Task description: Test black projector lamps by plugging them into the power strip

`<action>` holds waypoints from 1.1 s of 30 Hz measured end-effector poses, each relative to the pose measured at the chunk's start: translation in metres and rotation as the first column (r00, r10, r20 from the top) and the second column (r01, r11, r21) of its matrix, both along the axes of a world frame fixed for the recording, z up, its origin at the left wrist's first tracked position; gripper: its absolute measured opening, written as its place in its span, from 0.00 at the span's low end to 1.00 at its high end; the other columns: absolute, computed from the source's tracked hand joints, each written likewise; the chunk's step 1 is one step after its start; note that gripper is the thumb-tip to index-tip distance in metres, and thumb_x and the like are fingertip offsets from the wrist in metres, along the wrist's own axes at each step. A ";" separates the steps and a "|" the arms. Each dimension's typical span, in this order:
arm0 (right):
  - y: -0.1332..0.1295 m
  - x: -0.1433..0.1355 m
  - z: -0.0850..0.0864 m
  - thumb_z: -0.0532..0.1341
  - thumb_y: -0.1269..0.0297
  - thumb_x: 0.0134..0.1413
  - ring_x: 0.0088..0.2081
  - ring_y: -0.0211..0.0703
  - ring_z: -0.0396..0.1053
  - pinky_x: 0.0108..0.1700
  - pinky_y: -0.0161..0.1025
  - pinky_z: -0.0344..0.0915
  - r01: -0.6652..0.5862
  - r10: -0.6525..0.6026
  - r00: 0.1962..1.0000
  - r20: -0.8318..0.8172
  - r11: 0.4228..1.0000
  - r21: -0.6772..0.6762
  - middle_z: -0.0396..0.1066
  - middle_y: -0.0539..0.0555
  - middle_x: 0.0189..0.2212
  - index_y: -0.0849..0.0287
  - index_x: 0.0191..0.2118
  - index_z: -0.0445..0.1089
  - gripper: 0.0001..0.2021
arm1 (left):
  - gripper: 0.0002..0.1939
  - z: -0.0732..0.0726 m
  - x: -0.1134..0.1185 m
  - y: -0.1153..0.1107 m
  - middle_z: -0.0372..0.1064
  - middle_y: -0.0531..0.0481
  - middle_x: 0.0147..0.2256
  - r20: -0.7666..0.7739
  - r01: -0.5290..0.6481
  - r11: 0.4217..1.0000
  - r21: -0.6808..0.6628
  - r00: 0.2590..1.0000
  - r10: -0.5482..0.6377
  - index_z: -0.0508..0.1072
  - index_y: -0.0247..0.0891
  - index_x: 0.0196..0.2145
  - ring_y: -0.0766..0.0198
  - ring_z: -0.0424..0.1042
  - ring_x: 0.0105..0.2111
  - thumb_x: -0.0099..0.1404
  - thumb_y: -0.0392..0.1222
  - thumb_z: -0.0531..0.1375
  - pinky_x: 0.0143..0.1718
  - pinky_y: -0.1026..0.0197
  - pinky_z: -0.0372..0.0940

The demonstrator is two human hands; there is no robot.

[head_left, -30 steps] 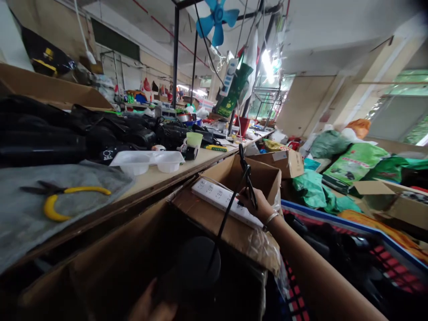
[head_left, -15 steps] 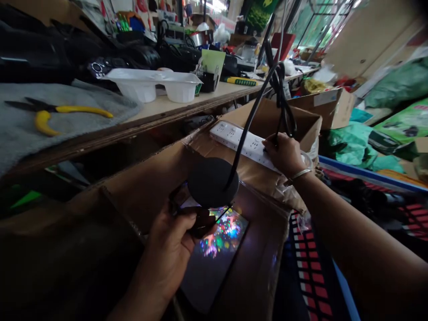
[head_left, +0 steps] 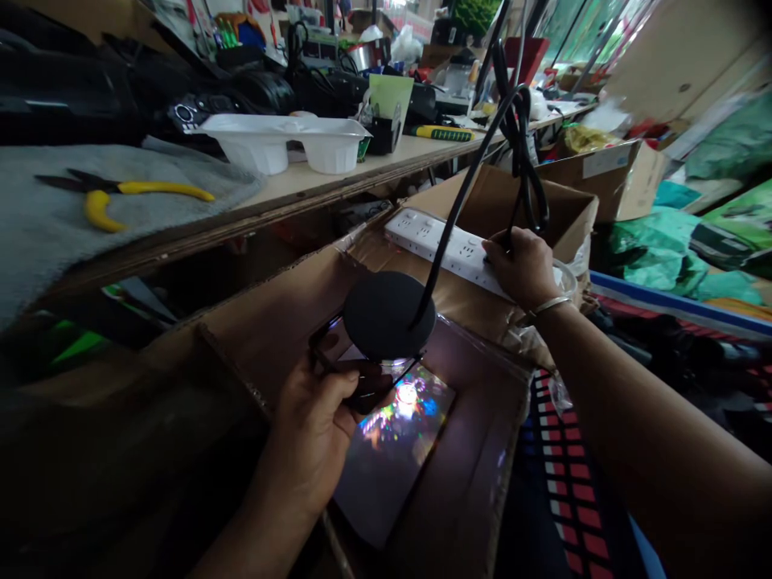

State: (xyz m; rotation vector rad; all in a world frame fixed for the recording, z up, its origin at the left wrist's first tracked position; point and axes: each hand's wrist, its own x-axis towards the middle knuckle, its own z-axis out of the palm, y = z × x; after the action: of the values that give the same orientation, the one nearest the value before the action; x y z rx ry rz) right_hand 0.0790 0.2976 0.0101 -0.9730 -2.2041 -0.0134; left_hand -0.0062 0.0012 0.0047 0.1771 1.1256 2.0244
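My left hand (head_left: 322, 410) is wrapped round the dark bracket of a round black lamp-like device (head_left: 389, 315), held over an open cardboard box (head_left: 464, 450). A black cable (head_left: 449, 229) rises from its disc. Light and coloured spots fall on a pale sheet (head_left: 379, 482) inside the box. On the box's far side lies a white power strip (head_left: 446, 248). My right hand (head_left: 523, 269) is closed at the strip's right end, its fingers pinched round a black plug, mostly hidden, below a looped cable.
Yellow-handled pliers (head_left: 108, 197) lie on a grey cloth at the left. A white plastic tray (head_left: 283, 141) stands on the wooden bench (head_left: 265, 201). To the right are a red basket (head_left: 570, 474) and green bags (head_left: 651, 249).
The light on the sheet now has a bright white spot and a different colour pattern. The view has shifted slightly. Both hands keep their holds.
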 end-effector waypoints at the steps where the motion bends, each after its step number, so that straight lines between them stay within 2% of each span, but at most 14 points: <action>1: 0.000 0.000 -0.001 0.56 0.62 0.51 0.31 0.48 0.67 0.36 0.43 0.62 -0.003 0.003 1.000 -0.010 1.000 0.007 0.70 0.58 0.28 0.61 0.30 0.70 0.09 | 0.18 0.000 0.000 0.000 0.72 0.53 0.33 0.005 0.001 1.000 0.002 1.000 -0.001 0.67 0.40 0.43 0.62 0.74 0.31 0.54 0.29 0.58 0.29 0.58 0.72; 11: -0.002 -0.001 0.001 0.57 0.63 0.49 0.31 0.48 0.67 0.36 0.42 0.62 0.003 -0.004 1.000 -0.020 1.000 -0.022 0.71 0.58 0.28 0.61 0.29 0.71 0.08 | 0.16 -0.002 -0.001 -0.001 0.74 0.53 0.30 0.013 0.019 1.000 -0.012 1.000 -0.018 0.70 0.40 0.40 0.62 0.74 0.29 0.54 0.28 0.58 0.26 0.59 0.72; 18: -0.005 -0.002 0.002 0.57 0.64 0.50 0.32 0.48 0.67 0.37 0.42 0.62 0.011 -0.012 1.000 -0.022 0.998 -0.054 0.70 0.58 0.29 0.60 0.30 0.69 0.07 | 0.13 0.003 -0.001 -0.005 0.74 0.52 0.29 0.057 0.050 0.998 -0.046 0.997 -0.048 0.70 0.37 0.36 0.61 0.74 0.28 0.52 0.27 0.58 0.25 0.58 0.73; 22: -0.006 -0.003 0.000 0.56 0.63 0.52 0.33 0.48 0.67 0.38 0.43 0.63 0.016 -0.018 0.999 -0.030 0.996 -0.086 0.70 0.58 0.31 0.59 0.30 0.68 0.06 | 0.16 0.004 -0.001 -0.007 0.74 0.53 0.30 0.057 0.078 0.995 -0.069 0.996 -0.074 0.70 0.39 0.38 0.62 0.73 0.27 0.51 0.27 0.59 0.24 0.57 0.73; 29: -0.005 -0.004 -0.004 0.55 0.62 0.55 0.35 0.49 0.66 0.41 0.46 0.62 -0.003 -0.002 0.998 -0.056 0.996 -0.087 0.69 0.59 0.33 0.58 0.31 0.67 0.08 | 0.19 0.008 0.002 0.000 0.74 0.53 0.32 0.001 0.044 0.979 -0.199 0.999 -0.044 0.71 0.41 0.38 0.59 0.74 0.30 0.47 0.27 0.61 0.23 0.58 0.73; 33: -0.006 -0.005 -0.003 0.57 0.66 0.53 0.35 0.48 0.65 0.40 0.44 0.62 -0.002 -0.006 0.996 -0.087 0.996 -0.086 0.68 0.58 0.32 0.59 0.30 0.67 0.05 | 0.16 0.009 0.000 -0.009 0.74 0.53 0.32 -0.009 0.015 0.965 -0.261 1.000 -0.018 0.72 0.39 0.36 0.59 0.73 0.29 0.47 0.28 0.62 0.22 0.58 0.73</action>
State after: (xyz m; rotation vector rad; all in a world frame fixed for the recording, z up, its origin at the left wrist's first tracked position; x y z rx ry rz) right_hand 0.0743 0.2914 0.0075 -1.0038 -2.1386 0.1220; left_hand -0.0057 -0.0074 0.0134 0.0633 1.3805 1.8408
